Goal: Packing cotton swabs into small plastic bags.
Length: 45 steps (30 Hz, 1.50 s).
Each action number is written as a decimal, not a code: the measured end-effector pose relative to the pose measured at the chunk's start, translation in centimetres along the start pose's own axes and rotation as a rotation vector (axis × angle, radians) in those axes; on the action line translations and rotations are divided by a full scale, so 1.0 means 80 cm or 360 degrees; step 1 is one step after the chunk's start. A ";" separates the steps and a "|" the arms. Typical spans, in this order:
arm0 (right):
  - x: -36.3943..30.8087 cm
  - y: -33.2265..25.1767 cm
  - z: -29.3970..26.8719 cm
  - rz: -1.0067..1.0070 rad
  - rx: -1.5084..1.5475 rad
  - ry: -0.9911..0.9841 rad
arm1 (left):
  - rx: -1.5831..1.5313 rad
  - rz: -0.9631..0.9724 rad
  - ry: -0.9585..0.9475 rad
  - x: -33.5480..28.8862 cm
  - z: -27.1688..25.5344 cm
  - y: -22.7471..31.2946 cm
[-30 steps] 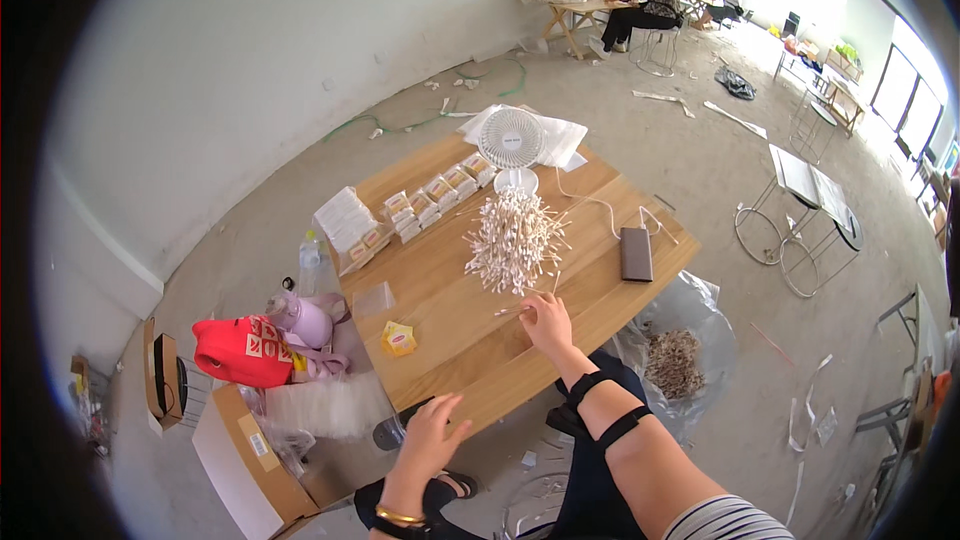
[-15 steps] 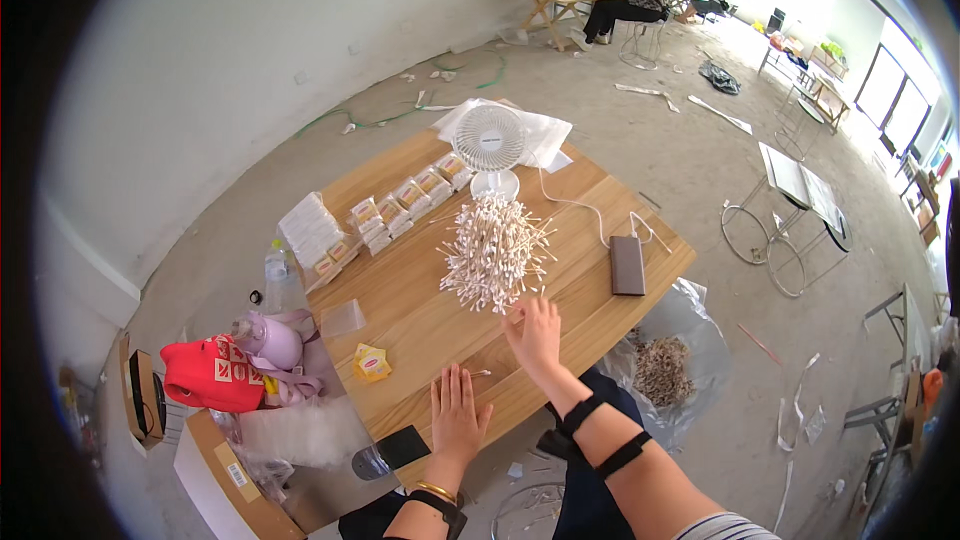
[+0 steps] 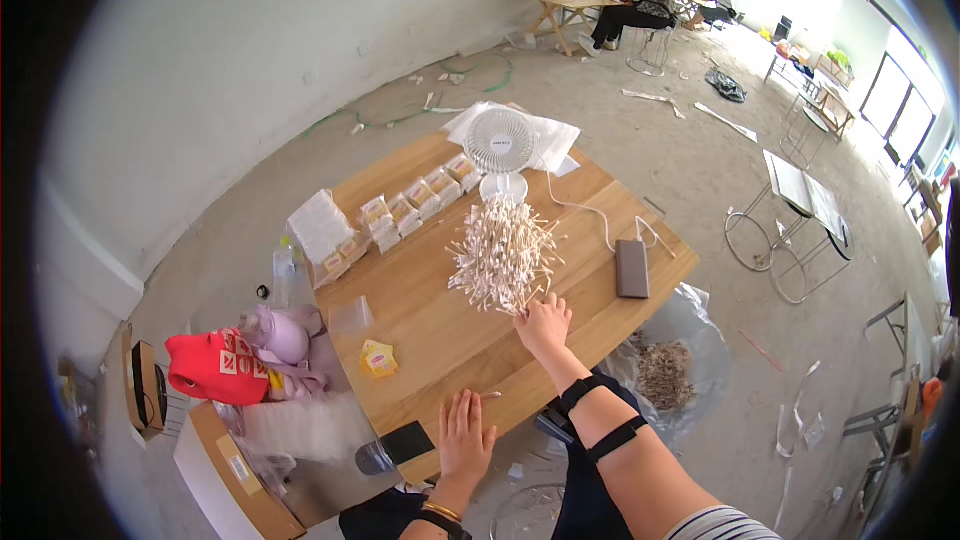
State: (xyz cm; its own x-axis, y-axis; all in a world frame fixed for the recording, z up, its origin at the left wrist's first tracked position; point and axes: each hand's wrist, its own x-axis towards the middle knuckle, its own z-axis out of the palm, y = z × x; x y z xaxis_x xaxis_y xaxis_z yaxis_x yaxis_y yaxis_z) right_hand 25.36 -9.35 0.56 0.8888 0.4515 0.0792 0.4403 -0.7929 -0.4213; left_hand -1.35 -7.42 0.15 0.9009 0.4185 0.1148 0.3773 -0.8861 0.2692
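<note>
A loose heap of white-tipped cotton swabs [image 3: 503, 252] lies on the wooden table [image 3: 420, 295]. At its near edge my right hand [image 3: 545, 325] has its fingers bent together on cotton swabs; how many are between the fingertips I cannot tell. My left hand [image 3: 465, 437] rests flat near the front edge of the table, fingers stretched out and holding nothing. By its fingertips is a single cotton swab [image 3: 491, 396]. Farther left sit a yellow-and-white packet card [image 3: 378, 359] and a clear plastic bag [image 3: 351, 316].
Behind the heap stands a white fan [image 3: 501, 143], cabled to a dark power bank [image 3: 631, 269]. Packed swab bundles [image 3: 405, 212] line the far left edge. A black phone-like slab [image 3: 407, 443] lies at the front corner. A plastic sack of swabs [image 3: 668, 375] stands on the floor at right.
My right hand has closed its fingers at the near edge of the heap. My left hand stays flat in place. The whole view has shifted slightly.
</note>
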 end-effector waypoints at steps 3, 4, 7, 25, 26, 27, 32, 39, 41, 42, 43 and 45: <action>-0.021 0.004 0.000 -0.0120 -0.0037 -0.0188 | -0.0014 0.0012 0.0018 -0.010 0.000 0.002; -0.029 0.005 0.000 -0.0123 -0.0041 -0.0188 | -0.0048 0.0015 0.0011 -0.012 -0.001 0.005; -0.056 -0.008 -0.007 -0.0307 -0.0021 -0.0353 | -0.0078 0.0013 0.0012 -0.023 -0.003 0.005; -0.120 -0.028 0.011 -0.0931 0.0594 -0.0095 | -0.0098 0.0032 -0.0031 -0.027 -0.016 -0.009; -0.122 -0.026 0.009 -0.1001 0.0598 -0.0159 | -0.0100 0.0029 -0.0039 -0.021 -0.019 -0.011; -0.123 -0.024 0.007 -0.1070 0.0602 -0.0222 | -0.0152 -0.0039 0.0088 -0.013 -0.021 -0.015; -0.124 -0.025 -0.009 -0.1150 0.0532 -0.0436 | -0.0309 -0.0098 0.0288 0.034 -0.023 -0.028; -0.044 0.001 -0.038 -0.1148 0.0422 -0.0283 | -0.0292 -0.0072 0.0234 0.052 -0.001 -0.016; -0.029 0.005 -0.043 -0.1166 0.0339 -0.0462 | -0.0219 -0.0027 0.0266 0.049 -0.001 -0.014; -0.024 0.006 -0.046 -0.1316 0.0260 -0.0505 | -0.0229 -0.0013 0.0294 0.048 -0.002 -0.014; -0.022 0.008 -0.049 -0.1465 0.0180 -0.0546 | -0.0240 0.0001 0.0322 0.048 -0.003 -0.013; -0.018 0.018 -0.051 -0.1525 0.0151 -0.0531 | -0.0251 0.0016 0.0324 0.046 -0.002 -0.017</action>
State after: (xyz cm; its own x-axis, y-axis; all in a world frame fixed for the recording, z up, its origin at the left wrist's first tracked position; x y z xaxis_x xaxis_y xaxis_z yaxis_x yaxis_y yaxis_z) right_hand 25.21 -12.77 3.50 0.0804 0.9819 0.1713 0.9233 -0.0086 -0.3841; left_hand 1.38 -4.62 0.37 0.8365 0.4558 0.3042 0.3163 -0.8549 0.4111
